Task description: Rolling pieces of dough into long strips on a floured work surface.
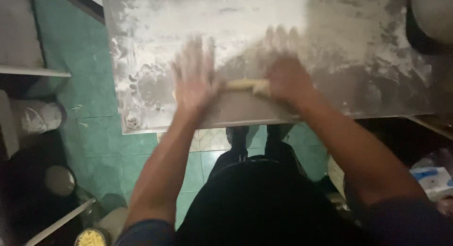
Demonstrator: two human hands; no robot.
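Okay, far left: a grey shelf edge [33, 72] over green floor tiles [89, 85], below it a pale flour-dusted bucket or sack [40, 117], kind unclear. Bottom left, a round lid-like thing [59, 180] in the dark, a pale bar [61, 221] slanting across, and a container of yellow shreds [91, 238] at the frame edge.

Metal counter [141, 48] fills the top, heavily floured, with smears and finger marks near its left front corner.

Left hand [194, 76] lies flat, palm down, fingers spread and extended, blurred; it grips nothing and presses on the left end of the dough roll [247, 84]. The roll is a pale yellow rope of dough lying sideways on the counter, close to the front edge, with only its middle showing between the two hands.

Right hand [288, 76] also sits palm down over the right end of the roll, fingers stretched forward and blurred, open rather than closed around it.

Below the counter, dark trousers and shoes [257, 133] stand on the green tiles.

Top right, a dark round pan or bowl [424, 19] is cut by the frame. Lower right, a blue-and-white package [434, 180] sits in shadow.
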